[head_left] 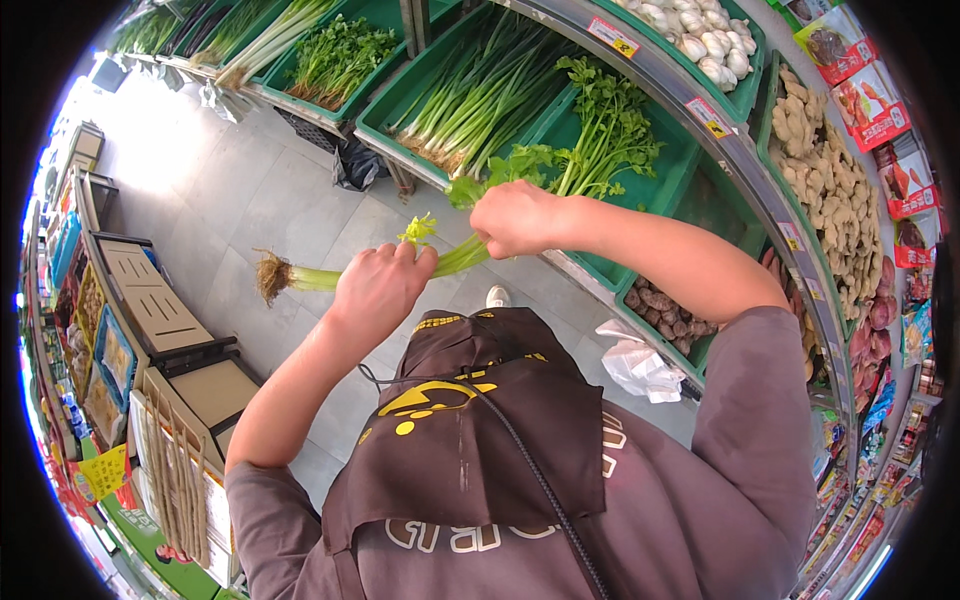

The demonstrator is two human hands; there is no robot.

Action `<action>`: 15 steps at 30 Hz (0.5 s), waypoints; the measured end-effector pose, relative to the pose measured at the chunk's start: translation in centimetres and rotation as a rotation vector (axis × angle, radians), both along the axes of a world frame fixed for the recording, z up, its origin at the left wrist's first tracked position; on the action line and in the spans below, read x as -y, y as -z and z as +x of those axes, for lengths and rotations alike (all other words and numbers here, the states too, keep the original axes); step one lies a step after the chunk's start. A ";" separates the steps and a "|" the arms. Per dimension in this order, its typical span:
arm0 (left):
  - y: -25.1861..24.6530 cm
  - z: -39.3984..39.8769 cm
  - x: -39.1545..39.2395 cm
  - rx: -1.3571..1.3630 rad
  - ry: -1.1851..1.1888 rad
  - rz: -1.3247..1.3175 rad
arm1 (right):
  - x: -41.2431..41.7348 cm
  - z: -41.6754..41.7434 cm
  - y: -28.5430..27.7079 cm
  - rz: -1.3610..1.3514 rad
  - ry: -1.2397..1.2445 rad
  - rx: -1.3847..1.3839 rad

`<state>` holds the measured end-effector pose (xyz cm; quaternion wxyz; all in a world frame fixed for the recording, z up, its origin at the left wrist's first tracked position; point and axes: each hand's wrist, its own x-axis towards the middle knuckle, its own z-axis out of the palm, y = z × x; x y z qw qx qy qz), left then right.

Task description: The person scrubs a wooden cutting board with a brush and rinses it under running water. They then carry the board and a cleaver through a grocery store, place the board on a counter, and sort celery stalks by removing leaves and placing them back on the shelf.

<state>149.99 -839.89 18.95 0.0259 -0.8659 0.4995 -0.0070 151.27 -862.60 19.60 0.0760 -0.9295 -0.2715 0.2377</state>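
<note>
A celery bunch (315, 279) is held nearly level in front of my body, its brown roots pointing left and its leaves right. My left hand (385, 283) is wrapped around the stalks not far above the roots. Farther along, my right hand (519, 219) grips the upper stalks, with leaves spreading behind it. A small pale-yellow leaf tuft (418, 229) sticks up between my hands. Just beyond my right hand, more celery (600, 139) lies in a green crate (664, 184). What the fingertips do under each hand is hidden.
Green crates beside it hold scallions (487, 97) and leafy greens (345, 56). A metal shelf rail (667, 82) with price tags runs above, below garlic (701, 37) and ginger (825, 180). Taro (667, 311) and a white plastic bag (637, 364) are at right. Display stands (154, 292) line the left.
</note>
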 end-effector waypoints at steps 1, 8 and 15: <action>0.0 0.0 0.0 0.006 -0.003 0.000 | 0.1 0.2 0.2 0.018 0.037 -0.028; -0.2 0.2 -0.2 -0.031 -0.140 -0.053 | -0.1 2.4 0.5 0.086 0.196 0.027; -0.9 -0.1 -2.7 -0.043 -0.309 -0.078 | 4.0 6.0 -0.7 0.154 0.505 0.143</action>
